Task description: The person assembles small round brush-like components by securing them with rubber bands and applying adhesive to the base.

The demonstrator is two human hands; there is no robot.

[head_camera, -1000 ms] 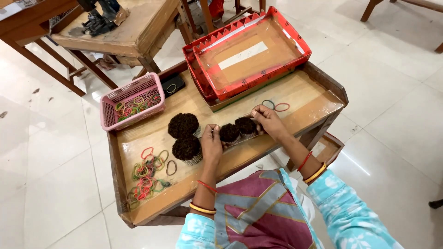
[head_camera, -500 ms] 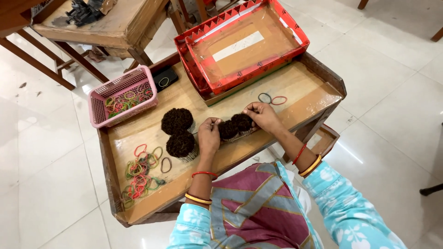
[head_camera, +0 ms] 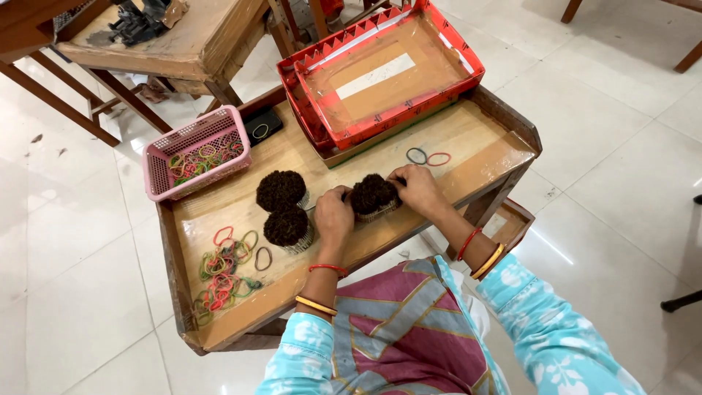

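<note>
Dark bristly bundle (head_camera: 374,196): mid-desk (head_camera: 468,139), pinched between left hand (head_camera: 333,216) and right hand (head_camera: 417,189), both grips pressed closed on it. Unchanged from a second ago. Two similar bundles (head_camera: 284,208) just left; loose rubber bands (head_camera: 223,267), pink basket (head_camera: 196,152).

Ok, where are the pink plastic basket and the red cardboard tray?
Pink plastic basket (head_camera: 155,174): head view, on its front-left mesh wall.
Red cardboard tray (head_camera: 468,72): head view, on its right rim.
</note>
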